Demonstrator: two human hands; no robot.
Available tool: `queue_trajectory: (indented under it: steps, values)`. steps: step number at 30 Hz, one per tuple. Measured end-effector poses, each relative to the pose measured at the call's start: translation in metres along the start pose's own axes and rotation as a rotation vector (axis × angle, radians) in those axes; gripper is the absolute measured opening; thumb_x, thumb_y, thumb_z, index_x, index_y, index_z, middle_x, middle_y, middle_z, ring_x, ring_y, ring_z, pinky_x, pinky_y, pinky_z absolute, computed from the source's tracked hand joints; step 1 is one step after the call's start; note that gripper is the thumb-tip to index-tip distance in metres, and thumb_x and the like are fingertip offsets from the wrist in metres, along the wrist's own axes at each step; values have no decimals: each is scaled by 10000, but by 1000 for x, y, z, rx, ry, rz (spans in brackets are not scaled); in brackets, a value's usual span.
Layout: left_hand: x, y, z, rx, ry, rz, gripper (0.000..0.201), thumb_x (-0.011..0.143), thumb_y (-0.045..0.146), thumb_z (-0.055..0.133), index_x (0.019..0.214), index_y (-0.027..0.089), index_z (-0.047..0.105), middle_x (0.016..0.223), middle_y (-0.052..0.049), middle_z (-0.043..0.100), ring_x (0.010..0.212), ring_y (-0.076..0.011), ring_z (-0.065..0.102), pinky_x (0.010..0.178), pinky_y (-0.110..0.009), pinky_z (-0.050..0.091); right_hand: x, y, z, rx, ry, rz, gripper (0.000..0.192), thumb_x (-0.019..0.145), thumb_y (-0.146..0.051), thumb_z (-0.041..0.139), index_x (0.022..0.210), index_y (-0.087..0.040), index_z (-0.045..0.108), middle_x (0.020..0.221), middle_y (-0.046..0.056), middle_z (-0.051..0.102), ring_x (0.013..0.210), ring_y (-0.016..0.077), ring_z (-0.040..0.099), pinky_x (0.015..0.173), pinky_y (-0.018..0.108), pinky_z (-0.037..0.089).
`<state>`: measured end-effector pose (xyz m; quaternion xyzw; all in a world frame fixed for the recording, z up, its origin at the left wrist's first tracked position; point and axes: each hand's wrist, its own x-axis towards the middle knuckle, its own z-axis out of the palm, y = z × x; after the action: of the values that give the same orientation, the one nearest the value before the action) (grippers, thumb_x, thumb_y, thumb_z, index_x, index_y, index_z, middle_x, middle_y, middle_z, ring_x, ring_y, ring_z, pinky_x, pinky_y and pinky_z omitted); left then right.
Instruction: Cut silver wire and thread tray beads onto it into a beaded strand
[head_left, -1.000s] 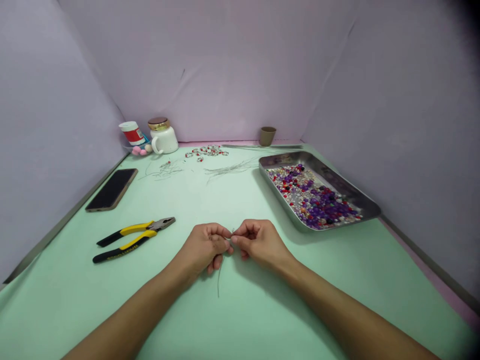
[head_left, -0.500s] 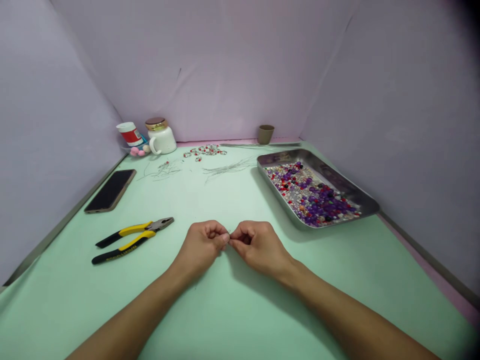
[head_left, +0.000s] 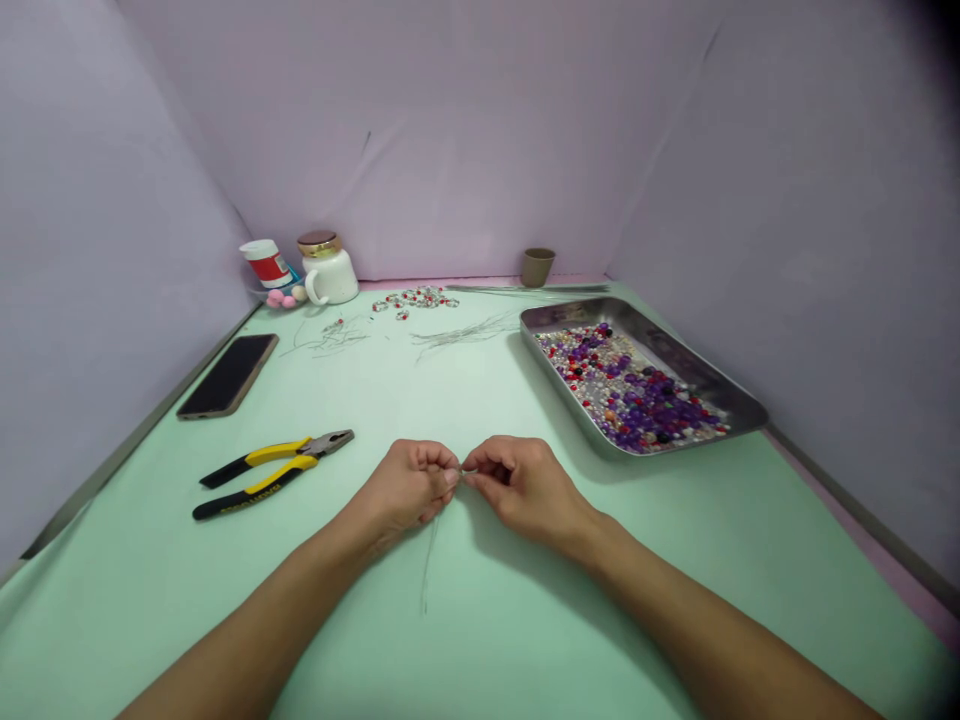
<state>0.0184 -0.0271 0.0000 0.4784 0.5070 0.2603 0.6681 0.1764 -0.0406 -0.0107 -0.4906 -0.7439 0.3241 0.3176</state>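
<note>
A green surface [head_left: 480,400] fills the frame, with a metal tray [head_left: 739,405] of beads [head_left: 637,390] at right centre, near the hands, probably for easy reach. Yellow-handled pliers [head_left: 270,473] lie at left centre, apart from the fingers. At lower centre, the left hand [head_left: 409,487] and right hand [head_left: 525,483] meet fingertip to fingertip, both pinching a thin wire [head_left: 429,560] whose tail trails down toward the bottom of the frame.

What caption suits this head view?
Both hands, left hand and right hand, pinch a thin wire beside pliers and a bead tray.
</note>
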Motion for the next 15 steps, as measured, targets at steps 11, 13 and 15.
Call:
queue_trajectory:
  steps: [11,13,15]
  values:
    - [1,-2,0,76,38,15,104,642,214,577,576,136,559,467,13,531,339,-62,417,311,-177,296,-1,0,3,166,-20,165,141,712,-225,520,759,-163,638,633,17,638,536,109,542,476,203,399]
    - [1,-3,1,104,81,27,125,652,208,563,550,135,552,425,30,493,316,-42,358,308,-169,242,0,-1,3,162,-20,146,137,711,-220,521,749,-163,639,634,15,635,537,106,534,479,203,392]
    - [0,-2,0,92,92,38,123,650,179,554,536,132,542,419,36,480,318,-25,316,322,-164,200,1,-1,3,158,-10,112,128,705,-198,526,739,-163,644,659,13,637,565,104,531,508,206,392]
